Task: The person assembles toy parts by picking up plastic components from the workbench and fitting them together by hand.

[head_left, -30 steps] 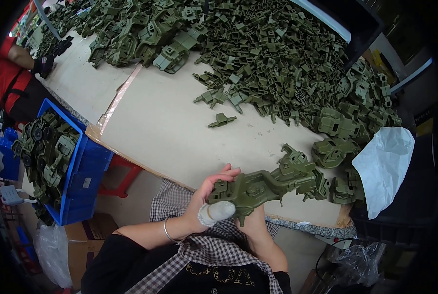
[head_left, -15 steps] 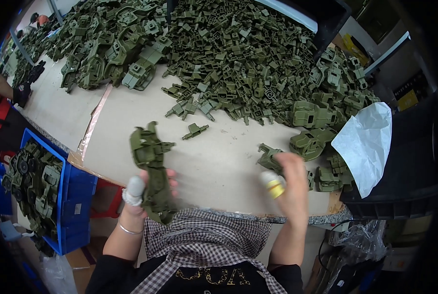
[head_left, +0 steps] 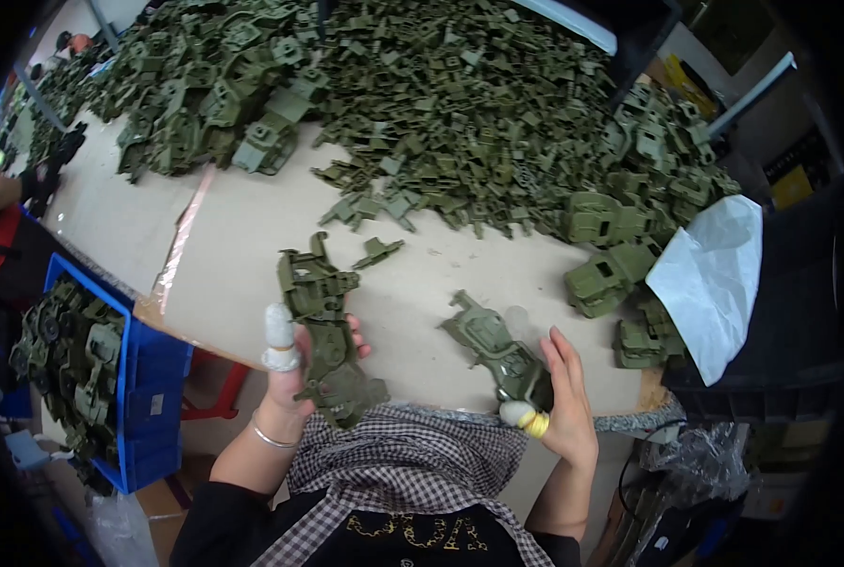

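Observation:
My left hand (head_left: 294,378) is closed around a long olive-green plastic vehicle chassis (head_left: 332,354), held over the near edge of the table. Its thumb wears a white wrap, and the fingers show past the chassis's right side. To the right, a second olive-green plastic vehicle part (head_left: 497,348) lies slanted, its near end between the thumb and fingers of my right hand (head_left: 565,411). That thumb has a white cover with yellow tape. A small green plastic piece (head_left: 378,252) rests on the table just beyond the left chassis.
Heaps of small green parts (head_left: 460,113) and larger green bodies (head_left: 195,113) cover the table's far side. A white sheet (head_left: 710,283) hangs at the right by several green bodies (head_left: 601,279). A blue crate (head_left: 148,406) of parts stands left. Another person's arm (head_left: 1,194) is far left.
My right hand has moved down and now has the second vehicle part by its near end, pulled nearer and leftward. My left hand has shifted right with its chassis.

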The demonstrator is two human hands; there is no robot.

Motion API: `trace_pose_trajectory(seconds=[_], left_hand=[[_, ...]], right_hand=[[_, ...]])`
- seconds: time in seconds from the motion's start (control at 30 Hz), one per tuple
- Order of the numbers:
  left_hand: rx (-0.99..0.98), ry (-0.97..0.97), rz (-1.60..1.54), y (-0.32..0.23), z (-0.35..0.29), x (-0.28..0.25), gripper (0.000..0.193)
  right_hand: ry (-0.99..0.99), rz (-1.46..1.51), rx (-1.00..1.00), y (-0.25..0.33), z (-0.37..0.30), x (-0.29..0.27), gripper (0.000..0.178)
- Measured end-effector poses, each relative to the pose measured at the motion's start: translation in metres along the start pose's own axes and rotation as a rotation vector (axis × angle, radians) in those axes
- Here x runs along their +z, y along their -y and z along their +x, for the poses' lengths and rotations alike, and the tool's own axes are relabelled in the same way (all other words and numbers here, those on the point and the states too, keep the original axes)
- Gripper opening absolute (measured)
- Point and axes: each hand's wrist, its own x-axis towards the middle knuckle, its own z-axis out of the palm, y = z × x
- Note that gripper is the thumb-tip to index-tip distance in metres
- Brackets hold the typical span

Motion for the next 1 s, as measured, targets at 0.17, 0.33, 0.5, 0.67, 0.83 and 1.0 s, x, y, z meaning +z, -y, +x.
trace_pose_trajectory(seconds=[0.17, 0.33, 0.5, 0.67, 0.83, 1.0], left_hand=[[-0.033, -0.058, 0.073, 0.006, 0.000, 0.010, 0.072], [0.006, -0.042, 0.135, 0.010, -0.007, 0.019, 0.065], [0.021, 0.069, 0.208, 0.020, -0.017, 0.026, 0.067], [0.171, 0.123, 0.313, 0.031, -0.015, 0.054, 0.077], [0.151, 0.070, 0.347, 0.037, -0.010, 0.049, 0.075], [0.125, 0.033, 0.296, 0.041, -0.003, 0.052, 0.060]], right_hand=[[-0.105, -0.139, 0.013, 0.007, -0.010, 0.027, 0.071], [-0.281, 0.860, 0.268, 0.021, -0.002, 0.042, 0.058], [-0.179, 0.688, 0.026, 0.078, -0.003, 0.060, 0.068], [-0.108, 0.384, -0.175, 0.092, 0.002, 0.078, 0.082], [-0.066, 0.417, -0.226, 0.081, 0.007, 0.077, 0.085], [-0.017, 0.455, -0.181, 0.073, 0.012, 0.081, 0.084]])
